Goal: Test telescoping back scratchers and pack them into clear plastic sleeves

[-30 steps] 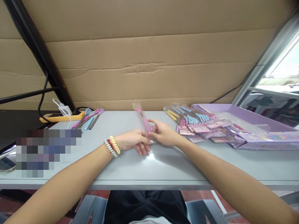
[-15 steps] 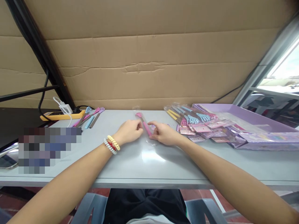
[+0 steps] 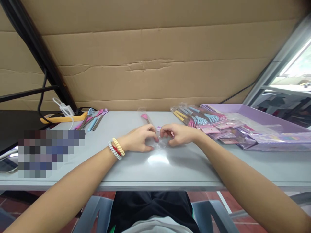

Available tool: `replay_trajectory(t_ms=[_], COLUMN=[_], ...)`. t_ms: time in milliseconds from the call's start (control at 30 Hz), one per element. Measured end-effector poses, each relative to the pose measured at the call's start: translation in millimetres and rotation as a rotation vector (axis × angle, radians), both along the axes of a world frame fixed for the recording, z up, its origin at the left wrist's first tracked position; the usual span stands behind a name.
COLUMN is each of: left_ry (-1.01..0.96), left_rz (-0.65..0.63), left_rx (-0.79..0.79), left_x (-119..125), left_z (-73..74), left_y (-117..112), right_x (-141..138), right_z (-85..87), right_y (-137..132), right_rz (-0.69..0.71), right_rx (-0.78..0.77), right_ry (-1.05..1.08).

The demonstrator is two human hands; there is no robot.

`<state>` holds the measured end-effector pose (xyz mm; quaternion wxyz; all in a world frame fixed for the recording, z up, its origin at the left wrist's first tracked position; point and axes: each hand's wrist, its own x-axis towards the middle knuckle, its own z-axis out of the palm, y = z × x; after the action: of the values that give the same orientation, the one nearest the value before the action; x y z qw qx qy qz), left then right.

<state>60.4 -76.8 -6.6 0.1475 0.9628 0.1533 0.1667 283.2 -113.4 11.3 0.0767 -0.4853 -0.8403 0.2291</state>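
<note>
from my distant seat i watched the head view; the left hand [image 3: 139,138] was low over the middle of the table [image 3: 136,168], thumb and fingers apart with a gap between them; the right hand [image 3: 181,134] faced it from just across, its fingers bent and its thumb parted from them; i could not tell whether either was touching the clear bag [image 3: 160,144] that lay between and under them.

the pink scratcher [image 3: 145,117] lay on the table just beyond the left hand, its clawed head pointing away from me toward the cardboard [image 3: 155,81]; its lower end was hidden behind the left fingers; a small purple label [image 3: 159,128] showed between the two hands, right by the right fingertips.

on the left wrist i saw coiled bracelets [image 3: 116,149], cream and pale grey, with a red band between; well over to the left, loose scratchers [image 3: 91,120] in pink, blue and brown lay beside a yellow power strip [image 3: 64,119]; to the right, bagged scratchers [image 3: 199,119] lay behind and against a heap of flat pink packets [image 3: 221,131], next to a purple box [image 3: 279,142].
</note>
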Motion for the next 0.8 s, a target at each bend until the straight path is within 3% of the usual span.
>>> replay_trajectory(t_ms=[133,400,667,800], left_ry=[0.043,0.052,0.064,-0.030], left_rz=[0.015,0.051,0.066,0.171], left_rx=[-0.021,-0.187,-0.293,-0.416], left_x=[4.2,10.5,10.1,9.7], left_z=[-2.4,-0.2,1.0,1.0], left_y=[-1.9,-6.7,-6.9,-3.8], right_x=[1.2,-2.8,-5.2,-8.0], right_z=[-3.6,-11.5,-4.9,-6.4], right_y=[3.5,3.8,0.6,1.4], right_rz=[0.059,0.092,0.052,-0.040], right_rx=[-0.055,-0.077,-0.013,0.022], right_ry=[-0.089,-0.006,0.070,0.170])
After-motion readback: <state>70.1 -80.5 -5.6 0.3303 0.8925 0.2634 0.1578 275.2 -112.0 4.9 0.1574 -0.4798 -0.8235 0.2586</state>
